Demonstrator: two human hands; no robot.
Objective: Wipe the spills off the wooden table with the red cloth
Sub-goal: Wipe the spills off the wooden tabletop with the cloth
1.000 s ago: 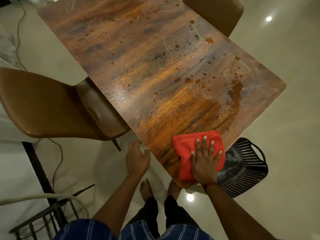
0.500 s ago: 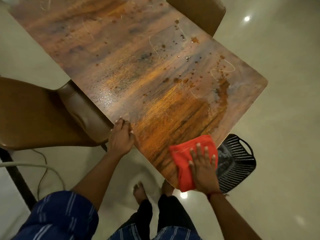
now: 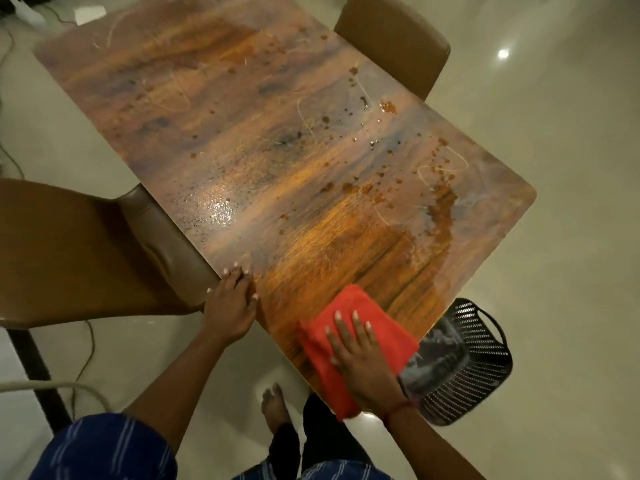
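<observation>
The wooden table (image 3: pixel 242 109) runs from the near corner toward the upper left. Brown spills (image 3: pixel 441 209) and scattered droplets cover its right half, and a wet shiny patch (image 3: pixel 216 207) lies near the left edge. The red cloth (image 3: pixel 384 327) lies flat on the table's near corner, partly hanging over the edge. My right hand (image 3: pixel 360 358) presses flat on the cloth with fingers spread. My left hand (image 3: pixel 230 303) rests on the table's left edge, fingers over the rim.
A brown chair (image 3: pixel 79 251) stands against the table's left side and another (image 3: pixel 394 39) at the far right. A black slotted basket (image 3: pixel 464 362) sits on the floor under the near right corner. Cables trail on the pale floor at left. My bare feet show below the table.
My left hand rose from beside the table and settled on its left edge. My right hand stayed on the red cloth at the near corner, and the view shifted.
</observation>
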